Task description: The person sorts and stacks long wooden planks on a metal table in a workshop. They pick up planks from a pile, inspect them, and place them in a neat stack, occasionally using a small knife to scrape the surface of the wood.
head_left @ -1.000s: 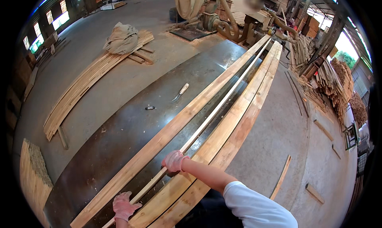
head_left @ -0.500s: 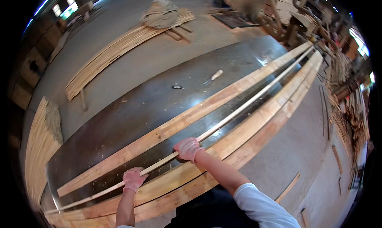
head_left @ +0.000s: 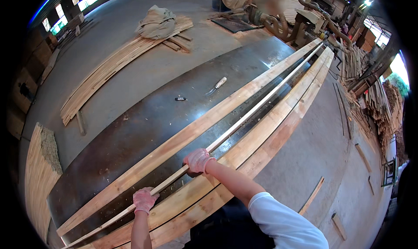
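Note:
A long thin wooden strip runs across the dark metal-topped table between wider boards. In a pink-and-white work glove, my left hand is closed around the strip near its lower left part. My right hand, gloved alike, grips the same strip further up; its fingertips are partly hidden beneath. Beyond the strip lies one wide wooden board. On my side, two more boards lie next to each other along the table's near edge, under my right forearm.
A hooked knife with a pale handle and a small black object lie on the table. Bundled strips topped by a cloth sack rest on the floor beyond. Another strip stack stands left; loose offcuts lie right.
The whole view has shifted slightly as my head turned. Both hands keep their hold on the strip, with little visible movement along it.

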`<state>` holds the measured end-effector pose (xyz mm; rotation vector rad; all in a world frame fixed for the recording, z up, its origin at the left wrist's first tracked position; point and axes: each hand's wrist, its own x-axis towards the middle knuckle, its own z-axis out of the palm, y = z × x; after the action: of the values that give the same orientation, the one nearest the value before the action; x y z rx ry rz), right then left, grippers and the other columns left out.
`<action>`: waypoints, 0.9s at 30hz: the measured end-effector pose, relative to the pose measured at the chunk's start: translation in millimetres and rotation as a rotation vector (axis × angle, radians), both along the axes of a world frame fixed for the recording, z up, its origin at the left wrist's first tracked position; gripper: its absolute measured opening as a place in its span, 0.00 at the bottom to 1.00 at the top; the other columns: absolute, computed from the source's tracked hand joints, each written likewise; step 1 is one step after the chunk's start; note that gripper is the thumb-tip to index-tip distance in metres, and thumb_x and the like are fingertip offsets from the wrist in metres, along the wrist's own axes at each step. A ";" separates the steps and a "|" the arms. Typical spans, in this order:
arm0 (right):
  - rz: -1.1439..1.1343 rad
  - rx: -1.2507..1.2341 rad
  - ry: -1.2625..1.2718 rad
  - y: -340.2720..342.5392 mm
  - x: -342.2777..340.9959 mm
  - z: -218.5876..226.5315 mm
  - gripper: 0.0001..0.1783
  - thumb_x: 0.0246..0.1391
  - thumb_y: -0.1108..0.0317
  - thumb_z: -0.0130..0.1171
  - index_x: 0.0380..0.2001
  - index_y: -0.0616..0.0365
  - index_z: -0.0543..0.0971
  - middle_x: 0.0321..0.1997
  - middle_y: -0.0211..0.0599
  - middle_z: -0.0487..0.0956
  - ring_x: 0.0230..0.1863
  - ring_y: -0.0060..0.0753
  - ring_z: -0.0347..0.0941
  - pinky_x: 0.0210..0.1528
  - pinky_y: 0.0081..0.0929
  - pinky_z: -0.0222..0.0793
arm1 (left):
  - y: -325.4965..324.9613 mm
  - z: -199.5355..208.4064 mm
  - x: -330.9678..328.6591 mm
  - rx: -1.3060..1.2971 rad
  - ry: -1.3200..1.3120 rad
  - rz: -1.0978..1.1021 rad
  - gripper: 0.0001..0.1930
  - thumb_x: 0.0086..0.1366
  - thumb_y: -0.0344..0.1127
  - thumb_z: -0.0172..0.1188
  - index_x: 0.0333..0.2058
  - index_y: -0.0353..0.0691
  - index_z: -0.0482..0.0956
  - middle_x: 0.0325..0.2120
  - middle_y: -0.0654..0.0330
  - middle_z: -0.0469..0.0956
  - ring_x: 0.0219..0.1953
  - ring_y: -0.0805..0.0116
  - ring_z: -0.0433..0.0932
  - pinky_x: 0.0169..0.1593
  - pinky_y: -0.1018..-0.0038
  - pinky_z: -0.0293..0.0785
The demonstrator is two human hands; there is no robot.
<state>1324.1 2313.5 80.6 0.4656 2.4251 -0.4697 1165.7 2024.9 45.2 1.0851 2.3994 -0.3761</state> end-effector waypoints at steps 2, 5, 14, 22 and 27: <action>-0.008 0.000 0.038 -1.1 5.5 -8.6 0.13 0.49 0.58 0.66 0.39 0.46 0.87 0.43 0.33 0.88 0.42 0.43 0.87 0.39 0.47 0.81 | 1.4 0.6 1.0 -0.003 -0.001 -0.002 0.32 0.60 0.66 0.62 0.58 0.55 0.81 0.57 0.63 0.81 0.60 0.60 0.77 0.62 0.60 0.72; -0.004 0.066 0.133 0.2 13.5 -7.0 0.13 0.48 0.62 0.65 0.39 0.45 0.87 0.41 0.34 0.88 0.42 0.44 0.86 0.39 0.46 0.81 | 5.4 -2.8 4.3 -0.013 0.003 -0.008 0.32 0.60 0.66 0.62 0.58 0.55 0.81 0.57 0.63 0.81 0.60 0.60 0.77 0.62 0.60 0.72; 0.002 0.009 0.259 -5.5 5.1 -1.2 0.19 0.50 0.48 0.66 0.46 0.33 0.87 0.42 0.35 0.87 0.45 0.44 0.84 0.48 0.45 0.79 | -11.5 14.7 10.2 0.227 0.024 0.016 0.21 0.62 0.60 0.62 0.45 0.54 0.86 0.45 0.61 0.85 0.49 0.56 0.84 0.48 0.55 0.80; -0.033 -0.259 0.264 0.0 10.5 8.8 0.33 0.48 0.50 0.72 0.58 0.52 0.82 0.54 0.44 0.84 0.57 0.44 0.80 0.60 0.39 0.75 | -9.3 24.9 13.3 0.220 -0.104 0.133 0.14 0.58 0.41 0.65 0.40 0.44 0.89 0.36 0.53 0.87 0.42 0.51 0.87 0.46 0.56 0.82; -0.451 -0.744 0.639 133.8 37.9 -98.3 0.52 0.44 0.50 0.77 0.66 0.70 0.68 0.66 0.52 0.75 0.67 0.49 0.70 0.69 0.41 0.65 | 4.1 28.6 19.1 0.217 -0.132 0.169 0.14 0.56 0.43 0.69 0.39 0.44 0.90 0.35 0.56 0.87 0.43 0.53 0.87 0.45 0.57 0.83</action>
<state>1362.0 2447.3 -17.7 0.5767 2.4356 -1.8646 1184.8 2029.0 73.9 0.9541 2.4309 0.0131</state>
